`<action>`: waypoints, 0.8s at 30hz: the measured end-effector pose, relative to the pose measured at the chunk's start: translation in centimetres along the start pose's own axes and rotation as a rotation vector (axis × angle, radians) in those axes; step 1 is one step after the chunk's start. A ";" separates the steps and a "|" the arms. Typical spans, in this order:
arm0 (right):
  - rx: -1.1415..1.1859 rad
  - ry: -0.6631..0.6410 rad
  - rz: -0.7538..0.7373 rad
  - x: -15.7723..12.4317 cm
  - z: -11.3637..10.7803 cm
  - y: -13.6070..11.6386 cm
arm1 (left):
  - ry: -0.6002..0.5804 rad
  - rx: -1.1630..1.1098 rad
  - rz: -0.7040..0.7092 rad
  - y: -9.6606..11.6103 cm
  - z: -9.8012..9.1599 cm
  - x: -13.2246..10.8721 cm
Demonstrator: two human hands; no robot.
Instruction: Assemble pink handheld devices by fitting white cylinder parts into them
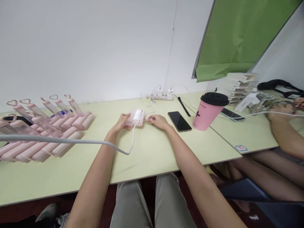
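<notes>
My left hand (123,121) is closed around the left side of a small pink and white device (138,117) with a rounded white cylinder on top, resting at the table's middle. To its right, the thumb and fingers of my right hand (158,121) are pinched together close to the device's edge. Something small and pale shows at those fingertips, too small to name. A white cable (95,141) hangs across the view from the left, bends below the device and passes in front of it.
Several pink devices with clear tubes and heart-shaped loops (53,118) stand at left. A power strip (163,97) lies by the wall. Right of me are a black phone (180,121), a pink cup (209,112) and stacked white boxes (239,85). Another person's hand (281,110) works far right.
</notes>
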State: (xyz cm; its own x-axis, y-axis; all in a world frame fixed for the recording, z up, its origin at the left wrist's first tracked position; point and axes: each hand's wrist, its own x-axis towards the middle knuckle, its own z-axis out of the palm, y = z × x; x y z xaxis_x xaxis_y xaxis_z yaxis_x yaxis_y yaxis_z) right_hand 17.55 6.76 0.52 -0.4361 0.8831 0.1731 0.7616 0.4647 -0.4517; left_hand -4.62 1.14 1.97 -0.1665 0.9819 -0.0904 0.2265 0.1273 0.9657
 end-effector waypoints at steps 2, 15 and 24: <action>-0.014 -0.005 -0.002 0.0 -0.1 0.0 | -0.039 0.011 -0.012 0.2 0.2 -0.2; -0.016 -0.044 -0.013 -0.5 -0.6 -0.6 | -0.017 -0.075 0.032 -0.4 1.3 0.2; -0.033 0.035 -0.006 -0.4 -0.7 -0.7 | -0.200 -0.275 0.099 -0.1 1.0 -0.4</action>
State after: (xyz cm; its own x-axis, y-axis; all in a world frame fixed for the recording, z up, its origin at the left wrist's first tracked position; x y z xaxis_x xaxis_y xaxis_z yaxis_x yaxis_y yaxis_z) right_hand 17.49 6.14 1.39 -0.4245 0.8816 0.2066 0.7745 0.4717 -0.4215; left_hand -3.66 0.92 1.65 0.0404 0.9991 -0.0128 -0.0395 0.0144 0.9991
